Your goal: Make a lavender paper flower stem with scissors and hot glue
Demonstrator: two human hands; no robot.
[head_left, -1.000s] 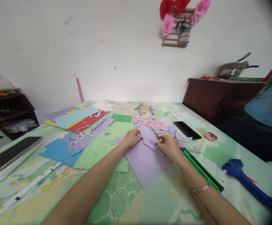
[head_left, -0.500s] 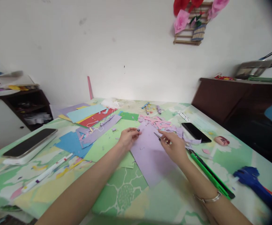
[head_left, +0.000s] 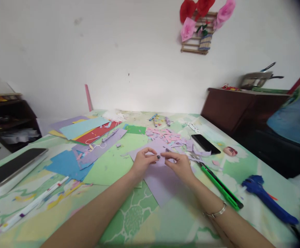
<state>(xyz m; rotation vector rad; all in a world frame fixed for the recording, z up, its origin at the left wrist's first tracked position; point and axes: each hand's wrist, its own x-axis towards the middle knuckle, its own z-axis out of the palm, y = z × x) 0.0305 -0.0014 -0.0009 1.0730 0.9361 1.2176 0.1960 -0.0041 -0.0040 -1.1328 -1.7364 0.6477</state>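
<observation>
A sheet of purple paper (head_left: pixel 160 189) lies under both hands at the middle of the table. My left hand (head_left: pixel 146 162) is pinched, thumb and forefinger together, over the sheet's upper part; what it holds is too small to make out. Facing it closely, my right hand (head_left: pixel 177 165) is also closed, with something tiny, perhaps a purple scrap, at its fingertips. A thin grey pointed tip (head_left: pixel 167 149) shows just behind the right fingers. Pink and purple paper scraps (head_left: pixel 165 135) are heaped beyond the hands.
Coloured sheets (head_left: pixel 95 132), green paper (head_left: pixel 111 162) and a white pen (head_left: pixel 36 203) lie to the left, with a phone (head_left: pixel 12 165). On the right are another phone (head_left: pixel 205 143), a green cutter (head_left: pixel 221 186) and a blue tool (head_left: pixel 269 198).
The view has shifted to the right. My right hand has come closer to my left, so their fingertips nearly meet; the pointed tool between its fingers is now mostly hidden.
</observation>
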